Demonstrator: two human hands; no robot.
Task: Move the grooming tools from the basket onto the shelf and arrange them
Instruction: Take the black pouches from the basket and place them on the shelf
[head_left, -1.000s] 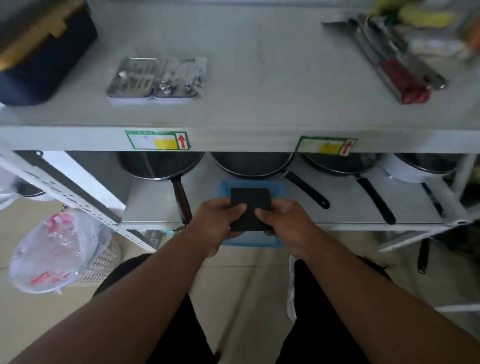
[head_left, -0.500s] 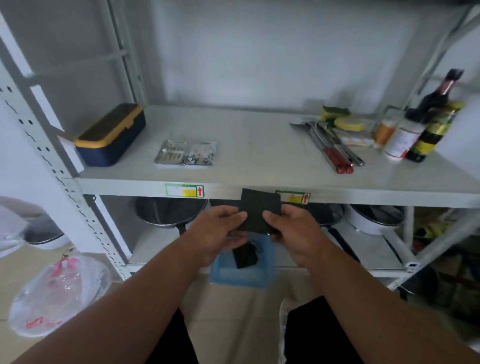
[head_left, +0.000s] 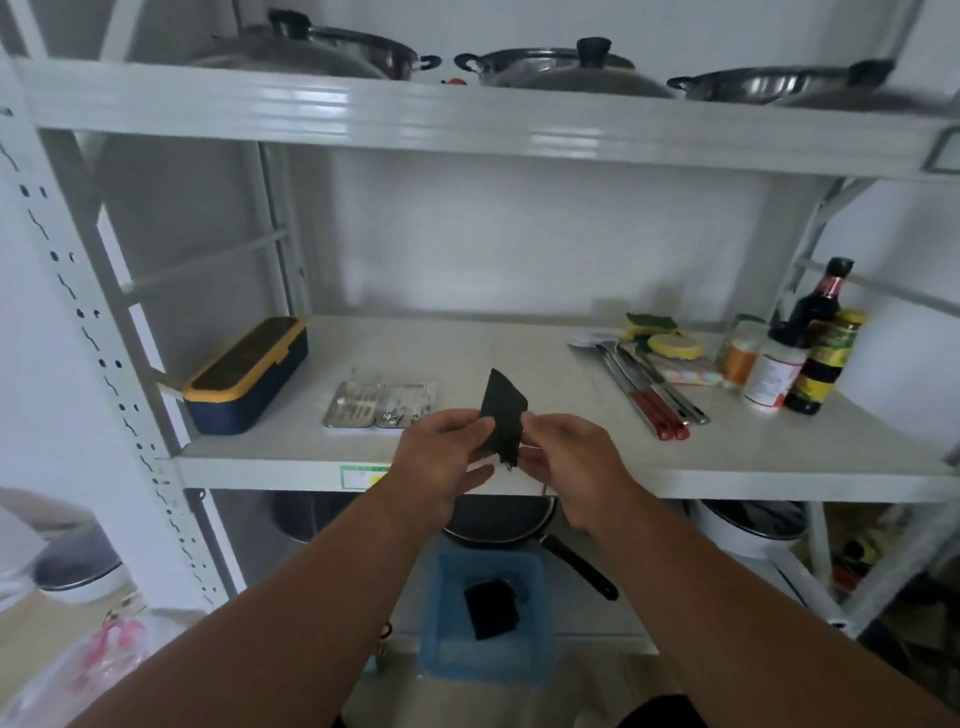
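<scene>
Both hands have risen since a second ago, lifting the black pouch (head_left: 503, 415) from low in front of the bottom shelf up to the front edge of the middle shelf (head_left: 519, 348), and the flat pouch is now turned edge-on and tilted. On that grey shelf a navy box with a yellow lid (head_left: 247, 376) lies at the left, an opened metal grooming kit (head_left: 379, 405) sits just left of the hands, red-handled utensils (head_left: 652, 395) lie to the right, and bottles (head_left: 818, 343) stand at the far right. Below, the blue basket (head_left: 441, 644) sits on the floor with another black pouch (head_left: 491, 608) inside. The left hand (head_left: 441, 462) pinches the raised pouch's left edge, the right hand (head_left: 571, 457) clamps its lower right edge, fingers closed on it
</scene>
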